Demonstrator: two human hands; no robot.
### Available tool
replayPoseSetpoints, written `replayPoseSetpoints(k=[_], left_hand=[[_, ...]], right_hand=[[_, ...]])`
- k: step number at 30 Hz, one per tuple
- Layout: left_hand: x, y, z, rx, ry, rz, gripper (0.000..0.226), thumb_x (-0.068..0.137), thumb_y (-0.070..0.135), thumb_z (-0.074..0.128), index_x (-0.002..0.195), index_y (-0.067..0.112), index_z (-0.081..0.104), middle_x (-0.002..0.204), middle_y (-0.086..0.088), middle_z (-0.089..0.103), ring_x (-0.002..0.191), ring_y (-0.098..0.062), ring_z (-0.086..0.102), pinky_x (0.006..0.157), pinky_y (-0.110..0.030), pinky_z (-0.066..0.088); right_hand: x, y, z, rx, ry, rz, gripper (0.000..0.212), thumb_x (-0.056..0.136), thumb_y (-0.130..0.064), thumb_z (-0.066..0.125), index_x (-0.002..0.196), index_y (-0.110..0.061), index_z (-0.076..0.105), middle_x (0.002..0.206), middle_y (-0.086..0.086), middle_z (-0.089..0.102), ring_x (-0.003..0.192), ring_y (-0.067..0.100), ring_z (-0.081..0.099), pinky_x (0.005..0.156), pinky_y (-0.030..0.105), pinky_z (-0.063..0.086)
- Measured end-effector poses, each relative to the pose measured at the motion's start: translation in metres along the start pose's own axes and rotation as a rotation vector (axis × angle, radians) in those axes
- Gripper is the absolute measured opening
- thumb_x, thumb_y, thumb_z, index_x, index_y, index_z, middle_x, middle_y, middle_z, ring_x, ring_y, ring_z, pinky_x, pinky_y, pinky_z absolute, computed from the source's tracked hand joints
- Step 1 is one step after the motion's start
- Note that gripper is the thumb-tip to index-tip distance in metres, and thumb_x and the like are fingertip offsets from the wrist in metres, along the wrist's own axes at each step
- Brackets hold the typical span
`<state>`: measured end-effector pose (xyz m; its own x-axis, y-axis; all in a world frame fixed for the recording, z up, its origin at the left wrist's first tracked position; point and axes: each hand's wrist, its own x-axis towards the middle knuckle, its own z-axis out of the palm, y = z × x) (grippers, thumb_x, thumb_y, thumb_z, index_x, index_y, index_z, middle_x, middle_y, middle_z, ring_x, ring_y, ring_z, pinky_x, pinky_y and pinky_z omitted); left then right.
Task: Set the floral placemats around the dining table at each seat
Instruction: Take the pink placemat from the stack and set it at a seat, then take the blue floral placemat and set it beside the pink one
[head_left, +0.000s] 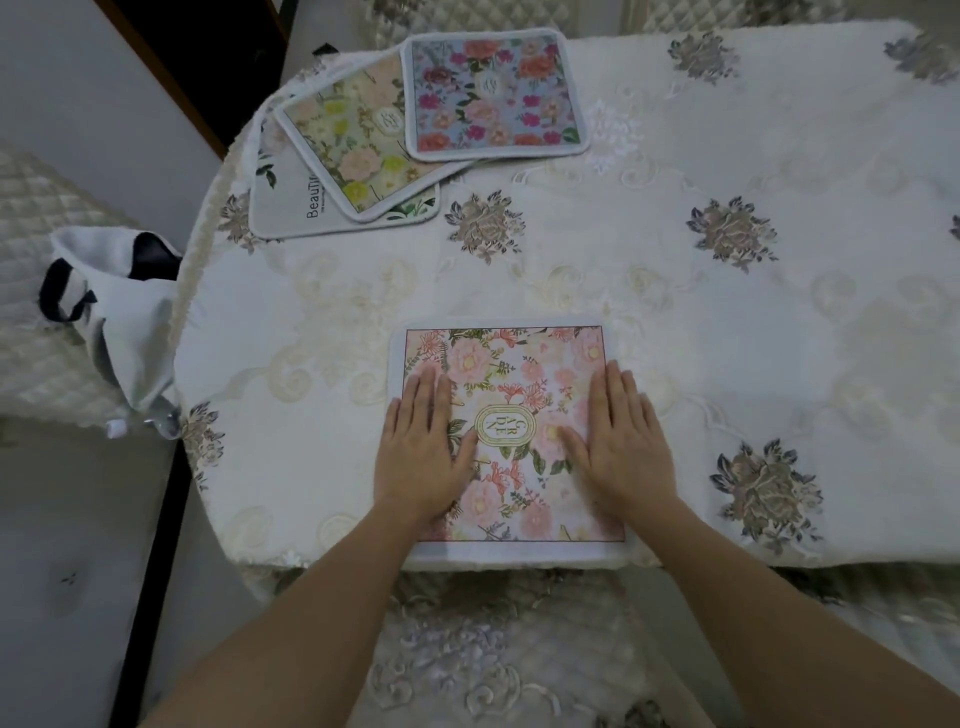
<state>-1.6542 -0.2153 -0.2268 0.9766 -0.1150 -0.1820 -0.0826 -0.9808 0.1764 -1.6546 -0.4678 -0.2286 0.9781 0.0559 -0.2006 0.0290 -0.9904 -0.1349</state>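
A pink floral placemat (511, 364) lies flat at the near edge of the dining table (727, 322). My left hand (423, 447) rests palm down on its left side, and my right hand (621, 447) rests palm down on its right side, fingers together and pointing away from me. Neither hand grips anything. At the far left of the table three more placemats overlap in a fan: a blue floral one (496, 93) on top, a yellow-and-peach one (345, 145) under it, and a grey one (283, 208) with printed lettering at the bottom.
A cream embroidered tablecloth with dark flower motifs covers the table. A white cloth bag (122, 312) with dark handles sits on a quilted chair seat (36, 291) at the left. More quilted chair backs show at the far edge.
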Motion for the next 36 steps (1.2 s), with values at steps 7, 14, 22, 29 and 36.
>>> replayPoseSetpoints(k=[7,14,22,29,36], left_hand=[[-0.007,0.023,-0.049,0.076,-0.033,0.027,0.071,0.098,0.060,0.014,0.156,0.025,-0.005,0.164,-0.001,-0.010,0.152,-0.022,-0.005,0.123,-0.045,0.004],[-0.011,0.086,-0.100,0.128,0.024,0.192,0.065,0.098,0.056,0.022,0.155,0.028,0.014,0.164,-0.001,0.015,0.150,-0.023,0.011,0.122,-0.047,0.013],[-0.005,0.191,-0.119,0.115,0.099,0.477,0.063,0.097,0.055,0.033,0.153,0.030,0.022,0.159,0.000,0.029,0.145,-0.025,0.027,0.117,-0.044,0.025],[-0.023,0.326,-0.111,0.090,0.098,0.787,0.060,0.097,0.052,0.036,0.152,0.029,0.026,0.157,0.000,0.035,0.142,-0.024,0.034,0.114,-0.041,0.031],[-0.070,0.496,-0.090,0.045,0.066,1.121,0.058,0.096,0.050,0.036,0.150,0.031,0.029,0.156,0.002,0.036,0.141,-0.023,0.035,0.112,-0.040,0.032]], right_hand=[[-0.019,0.004,-0.042,-0.044,-0.039,-0.035,0.079,0.095,-0.060,0.010,0.154,-0.008,0.012,0.161,0.016,0.015,0.149,0.033,0.012,0.120,0.048,0.017],[-0.044,0.019,-0.099,-0.003,0.062,0.043,0.063,0.099,-0.046,0.035,0.152,-0.014,0.023,0.154,0.014,0.033,0.143,0.031,0.028,0.116,0.049,0.025],[-0.100,0.091,-0.147,0.052,0.233,0.262,0.059,0.097,-0.042,0.041,0.149,-0.017,0.030,0.150,0.010,0.040,0.139,0.027,0.033,0.115,0.044,0.027],[-0.198,0.198,-0.169,0.022,0.347,0.556,0.057,0.095,-0.040,0.048,0.145,-0.016,0.039,0.144,0.011,0.046,0.132,0.029,0.042,0.109,0.045,0.036],[-0.329,0.307,-0.178,0.009,0.432,0.888,0.051,0.091,-0.035,0.056,0.137,-0.013,0.051,0.134,0.016,0.055,0.124,0.032,0.051,0.102,0.046,0.042]])
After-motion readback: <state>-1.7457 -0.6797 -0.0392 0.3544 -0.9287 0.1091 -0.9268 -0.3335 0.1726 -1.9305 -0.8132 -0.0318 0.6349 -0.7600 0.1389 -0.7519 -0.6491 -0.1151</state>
